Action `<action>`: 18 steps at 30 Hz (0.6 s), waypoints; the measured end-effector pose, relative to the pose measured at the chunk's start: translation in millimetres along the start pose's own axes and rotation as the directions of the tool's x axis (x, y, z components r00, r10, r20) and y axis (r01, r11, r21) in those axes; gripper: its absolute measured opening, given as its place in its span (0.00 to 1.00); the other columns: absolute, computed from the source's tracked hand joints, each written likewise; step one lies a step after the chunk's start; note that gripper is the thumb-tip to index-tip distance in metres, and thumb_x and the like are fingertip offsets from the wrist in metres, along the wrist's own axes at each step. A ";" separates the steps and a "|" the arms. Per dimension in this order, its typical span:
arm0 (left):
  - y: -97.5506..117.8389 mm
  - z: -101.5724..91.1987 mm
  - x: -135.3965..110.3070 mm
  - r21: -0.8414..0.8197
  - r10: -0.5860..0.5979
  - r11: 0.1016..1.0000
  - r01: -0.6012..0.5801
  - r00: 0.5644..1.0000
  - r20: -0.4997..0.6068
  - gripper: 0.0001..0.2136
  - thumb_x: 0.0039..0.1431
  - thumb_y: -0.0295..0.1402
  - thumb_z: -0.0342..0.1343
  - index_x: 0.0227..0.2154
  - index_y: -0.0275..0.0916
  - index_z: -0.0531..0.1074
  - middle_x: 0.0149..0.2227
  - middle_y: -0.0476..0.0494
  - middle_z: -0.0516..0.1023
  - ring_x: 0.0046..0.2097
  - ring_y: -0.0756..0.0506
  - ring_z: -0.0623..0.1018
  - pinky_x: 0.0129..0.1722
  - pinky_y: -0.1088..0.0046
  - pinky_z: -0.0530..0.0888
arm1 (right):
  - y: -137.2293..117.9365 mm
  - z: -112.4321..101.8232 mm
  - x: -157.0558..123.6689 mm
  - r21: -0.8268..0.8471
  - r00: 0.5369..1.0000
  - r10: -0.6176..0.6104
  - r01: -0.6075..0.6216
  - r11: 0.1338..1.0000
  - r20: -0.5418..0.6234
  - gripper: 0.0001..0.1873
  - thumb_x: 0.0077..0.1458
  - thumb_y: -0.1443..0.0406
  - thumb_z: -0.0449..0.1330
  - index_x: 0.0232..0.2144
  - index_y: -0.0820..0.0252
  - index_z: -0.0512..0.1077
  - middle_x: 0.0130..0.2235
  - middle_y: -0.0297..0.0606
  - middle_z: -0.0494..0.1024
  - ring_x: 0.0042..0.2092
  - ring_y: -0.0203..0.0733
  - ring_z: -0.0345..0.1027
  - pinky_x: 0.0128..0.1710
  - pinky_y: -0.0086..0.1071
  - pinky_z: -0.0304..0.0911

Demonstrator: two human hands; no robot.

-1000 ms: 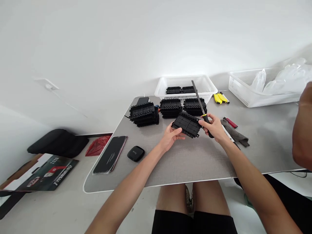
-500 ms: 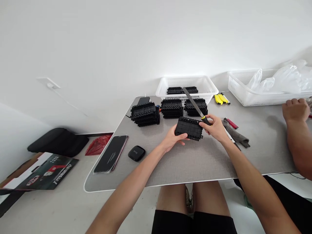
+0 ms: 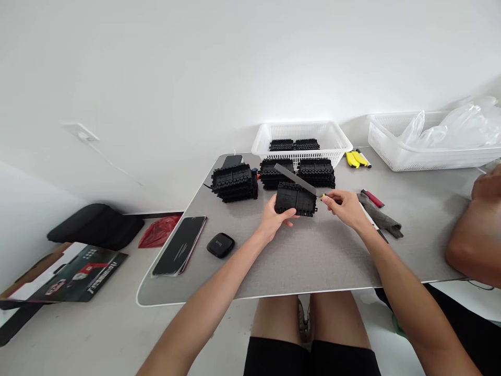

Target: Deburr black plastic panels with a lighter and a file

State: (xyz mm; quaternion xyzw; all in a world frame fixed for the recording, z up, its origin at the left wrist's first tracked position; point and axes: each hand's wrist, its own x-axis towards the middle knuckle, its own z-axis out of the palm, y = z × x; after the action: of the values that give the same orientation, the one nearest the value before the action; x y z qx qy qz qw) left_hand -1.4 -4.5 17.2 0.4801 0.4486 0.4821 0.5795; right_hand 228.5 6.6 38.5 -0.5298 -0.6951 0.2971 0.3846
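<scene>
My left hand (image 3: 275, 218) grips a black plastic plate with toothed edges (image 3: 294, 199) by its left and lower side, holding it above the table. In my right hand (image 3: 341, 205) is a flat file (image 3: 296, 179), pinched by its yellow and black handle. The grey blade slants up to the left along the plate's far edge; whether it touches the plate I cannot tell. Behind stand stacks of similar black plates: a left stack (image 3: 234, 183), a middle stack (image 3: 276, 173) and a right stack (image 3: 315, 173).
A white basket (image 3: 341, 141) behind the stacks contains more black plates. Another white basket (image 3: 395, 156) bears clear plastic bags. Yellow-handled items (image 3: 355, 159), a red lighter-like item (image 3: 373, 198) and a grey cloth (image 3: 381, 216) lie right. A phone (image 3: 180, 245) and black case (image 3: 221, 245) lie left. Another person's arm (image 3: 475, 235) rests at right.
The file has swung lower and leftward, from pointing up to lying along the plate's far edge. The plate has shifted slightly left and up. The other person's hand has drawn back right.
</scene>
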 end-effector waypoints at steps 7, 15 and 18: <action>-1.0 1.2 -0.1 -0.006 0.044 0.999 -0.044 0.999 -0.016 0.29 0.42 0.39 0.69 0.47 0.38 0.66 0.42 0.37 0.77 0.33 0.40 0.82 0.17 0.77 0.73 | 0.1 -0.2 0.0 -0.153 0.993 -0.028 0.046 0.987 0.116 0.24 0.58 0.49 0.53 0.21 0.60 0.70 0.20 0.34 0.68 0.23 0.35 0.59 0.25 0.31 0.52; -3.5 -1.4 2.2 -0.012 0.024 1.000 -0.024 0.998 -0.053 0.28 0.41 0.36 0.70 0.45 0.38 0.65 0.39 0.39 0.77 0.33 0.39 0.82 0.16 0.78 0.72 | 5.7 -1.9 1.4 -0.173 0.995 -0.069 0.081 0.982 0.076 0.26 0.58 0.47 0.51 0.21 0.61 0.68 0.21 0.34 0.66 0.24 0.35 0.56 0.25 0.31 0.50; -3.4 0.1 1.6 0.001 0.033 0.999 -0.033 0.998 -0.044 0.27 0.41 0.36 0.70 0.44 0.38 0.66 0.39 0.38 0.77 0.33 0.39 0.82 0.14 0.79 0.70 | 4.2 3.7 1.5 -0.195 0.990 -0.072 0.095 0.976 0.117 0.25 0.58 0.48 0.51 0.20 0.60 0.67 0.20 0.33 0.65 0.24 0.35 0.56 0.25 0.31 0.49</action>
State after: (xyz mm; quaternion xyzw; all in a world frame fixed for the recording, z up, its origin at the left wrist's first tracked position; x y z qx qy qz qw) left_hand -0.7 -3.1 13.8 0.4766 0.4533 0.5021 0.5614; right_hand 227.3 9.1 33.4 -0.5189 -0.7631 0.2380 0.3028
